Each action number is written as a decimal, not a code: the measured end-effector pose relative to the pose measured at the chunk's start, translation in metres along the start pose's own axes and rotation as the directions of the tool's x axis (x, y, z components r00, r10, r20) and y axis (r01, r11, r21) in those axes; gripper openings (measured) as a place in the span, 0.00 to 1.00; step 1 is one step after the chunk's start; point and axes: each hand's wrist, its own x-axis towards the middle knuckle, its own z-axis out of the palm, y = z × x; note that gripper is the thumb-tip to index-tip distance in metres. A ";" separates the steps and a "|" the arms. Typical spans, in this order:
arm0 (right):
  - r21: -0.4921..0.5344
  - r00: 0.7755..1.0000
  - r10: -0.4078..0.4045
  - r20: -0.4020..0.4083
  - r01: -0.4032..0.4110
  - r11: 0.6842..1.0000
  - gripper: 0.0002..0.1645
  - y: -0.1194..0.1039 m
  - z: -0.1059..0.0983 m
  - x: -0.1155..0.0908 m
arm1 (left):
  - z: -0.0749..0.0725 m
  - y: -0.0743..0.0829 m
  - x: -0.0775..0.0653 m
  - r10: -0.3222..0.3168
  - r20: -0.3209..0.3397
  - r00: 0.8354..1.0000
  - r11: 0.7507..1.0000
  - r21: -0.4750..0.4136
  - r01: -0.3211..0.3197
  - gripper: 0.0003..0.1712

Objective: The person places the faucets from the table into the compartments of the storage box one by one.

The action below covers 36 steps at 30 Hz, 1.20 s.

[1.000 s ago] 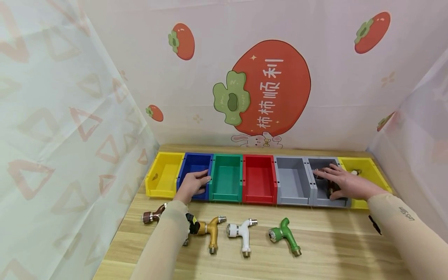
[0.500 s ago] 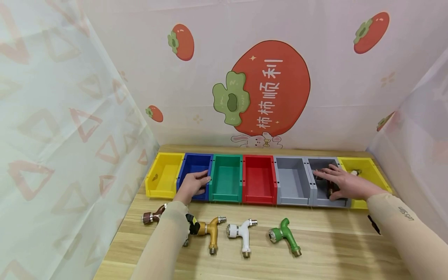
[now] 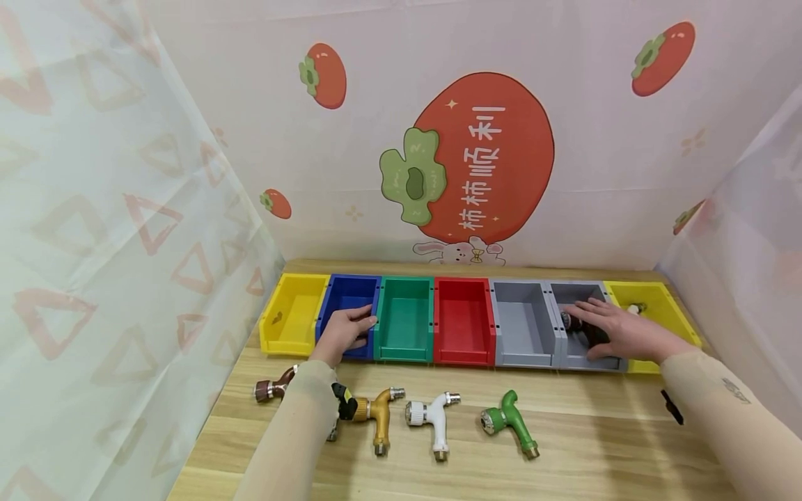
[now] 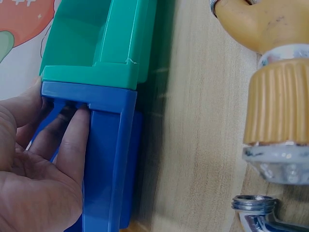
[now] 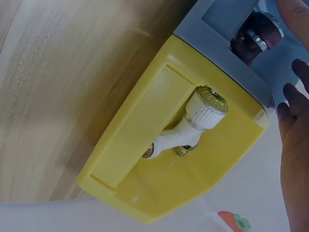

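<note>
My left hand (image 3: 341, 334) grips the right wall of the blue bin (image 3: 352, 298), thumb on top and fingers inside. The left wrist view shows those fingers against the blue wall where it meets the green bin (image 4: 91, 73). My right hand (image 3: 617, 328) is over the right-hand grey bin (image 3: 579, 363), fingers spread. Under it lies a dark red faucet (image 5: 258, 36) with a ribbed knob, partly covered by the hand in the head view. In the right wrist view the fingers stand apart from each other beside the faucet.
A white faucet (image 5: 176, 137) lies in the right yellow bin (image 5: 140, 130). Red (image 3: 465, 320), another grey (image 3: 523, 313) and left yellow (image 3: 293, 313) bins complete the row. In front lie brown (image 3: 272, 387), gold (image 3: 381, 417), white (image 3: 438, 421) and green (image 3: 514, 421) faucets, plus a chrome one (image 4: 256, 205).
My right fingers have drawn back slightly to the right, and the dark red faucet has shifted a little in the grey bin, its knob showing more. The left hand has stayed still.
</note>
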 end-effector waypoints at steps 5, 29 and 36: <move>-0.033 0.996 -0.036 -0.079 0.033 0.999 0.57 -0.007 -0.004 -0.004 | -0.001 -0.001 0.001 -0.002 0.009 1.000 1.000 0.000 0.002 0.30; -0.179 0.939 -0.303 -0.163 0.274 0.945 0.62 -0.065 0.005 -0.003 | -0.002 0.001 0.000 -0.004 0.025 1.000 1.000 -0.007 0.004 0.31; -0.150 0.945 -0.308 -0.106 0.291 0.945 0.70 -0.082 0.016 -0.003 | -0.001 -0.001 0.002 -0.001 0.030 1.000 1.000 -0.005 0.001 0.31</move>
